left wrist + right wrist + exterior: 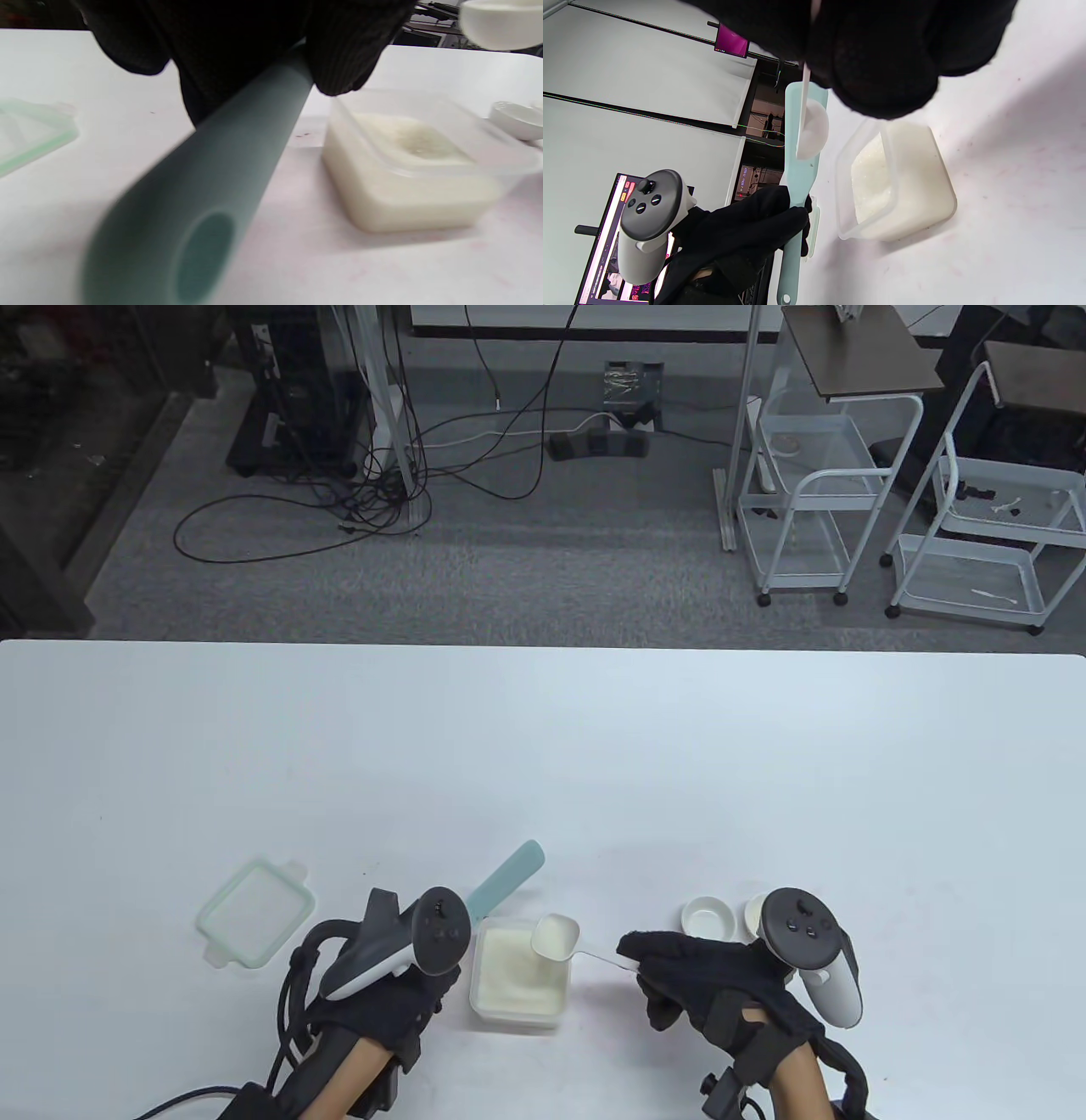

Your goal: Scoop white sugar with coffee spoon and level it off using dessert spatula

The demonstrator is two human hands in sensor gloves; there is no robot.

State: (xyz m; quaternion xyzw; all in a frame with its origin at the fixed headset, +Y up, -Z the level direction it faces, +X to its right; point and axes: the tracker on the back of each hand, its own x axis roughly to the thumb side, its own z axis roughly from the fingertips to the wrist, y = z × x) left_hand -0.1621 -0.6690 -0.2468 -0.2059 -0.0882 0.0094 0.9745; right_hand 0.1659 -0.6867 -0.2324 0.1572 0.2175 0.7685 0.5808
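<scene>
A clear square tub of white sugar point(519, 977) stands near the table's front edge. My right hand point(679, 976) pinches the thin handle of a white coffee spoon point(556, 938). Its bowl holds sugar and hangs above the tub's far right corner. My left hand point(399, 984) grips a pale teal dessert spatula point(507, 881) just left of the tub. One end of the spatula sticks out away from me, past the tub's far left corner. The spatula point(797, 169) is raised beside the spoon point(811, 127) in the right wrist view. In the left wrist view the spatula point(203, 203) fills the foreground beside the tub point(415, 169).
The tub's green-rimmed lid point(253, 913) lies flat to the left of my left hand. Two small white cups point(708, 916) stand behind my right hand. The white table point(543, 746) stretches far beyond the tub.
</scene>
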